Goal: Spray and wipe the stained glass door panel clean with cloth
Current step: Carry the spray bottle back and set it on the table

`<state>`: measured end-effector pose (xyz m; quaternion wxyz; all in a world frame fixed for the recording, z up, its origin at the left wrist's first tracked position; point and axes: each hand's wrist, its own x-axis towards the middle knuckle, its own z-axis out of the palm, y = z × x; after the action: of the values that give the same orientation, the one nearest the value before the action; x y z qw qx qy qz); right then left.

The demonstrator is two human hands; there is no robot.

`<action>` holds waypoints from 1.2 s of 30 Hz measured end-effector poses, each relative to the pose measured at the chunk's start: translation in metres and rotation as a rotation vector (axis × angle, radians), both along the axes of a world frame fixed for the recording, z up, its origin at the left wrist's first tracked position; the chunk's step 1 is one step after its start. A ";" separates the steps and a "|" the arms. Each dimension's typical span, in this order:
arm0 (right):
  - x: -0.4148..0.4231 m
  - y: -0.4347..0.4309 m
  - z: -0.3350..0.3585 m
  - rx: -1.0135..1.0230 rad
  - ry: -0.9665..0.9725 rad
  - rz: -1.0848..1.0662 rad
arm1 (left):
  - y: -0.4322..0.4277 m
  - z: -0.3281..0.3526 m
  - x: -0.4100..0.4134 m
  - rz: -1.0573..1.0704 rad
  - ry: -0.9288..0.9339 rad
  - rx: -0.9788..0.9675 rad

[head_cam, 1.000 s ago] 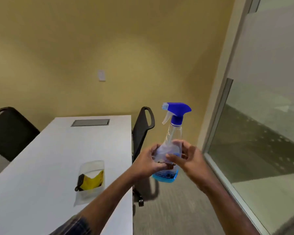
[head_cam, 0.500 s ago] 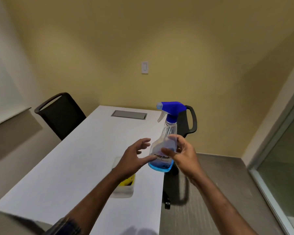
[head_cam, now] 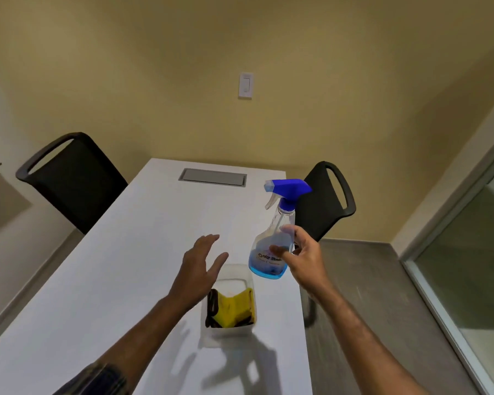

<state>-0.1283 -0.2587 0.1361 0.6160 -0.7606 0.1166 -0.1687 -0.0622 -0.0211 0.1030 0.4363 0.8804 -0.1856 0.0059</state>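
White desk [head_cam: 103,280] in a yellow-walled room: the left hand [head_cam: 200,269] has let go, fingers wide, above the yellow cloth in its clear plastic pouch [head_cam: 230,309]; the right hand [head_cam: 303,258] alone holds the blue-capped clear spray bottle [head_cam: 271,246]. Cloth pickup looks next; the glass door panel [head_cam: 474,269] waits far right of them.

left arm [head_cam: 143,332]: bare forearm, dark plaid sleeve at elbow
right arm [head_cam: 351,329]: bare, no sleeve visible
hands: ungloved
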 end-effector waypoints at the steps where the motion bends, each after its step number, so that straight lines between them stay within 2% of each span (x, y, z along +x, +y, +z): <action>1: 0.008 0.004 -0.002 -0.006 0.009 -0.012 | 0.003 -0.005 0.007 -0.005 -0.013 0.035; 8: 0.060 0.003 -0.027 -0.039 0.057 -0.048 | 0.004 -0.044 0.044 -0.027 -0.090 0.138; 18: 0.130 -0.021 -0.091 0.004 0.063 0.004 | -0.009 -0.102 0.064 0.007 0.051 0.184; 25: 0.167 -0.023 -0.147 0.062 0.111 0.048 | -0.010 -0.139 0.072 0.019 0.081 0.219; 36: 0.196 -0.014 -0.207 0.101 0.161 0.074 | -0.015 -0.166 0.082 0.009 0.146 0.211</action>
<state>0.0676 -0.2730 -0.0709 0.6479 -0.7436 0.1458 -0.0777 0.0194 -0.0357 -0.0629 0.3537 0.9203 -0.1489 -0.0758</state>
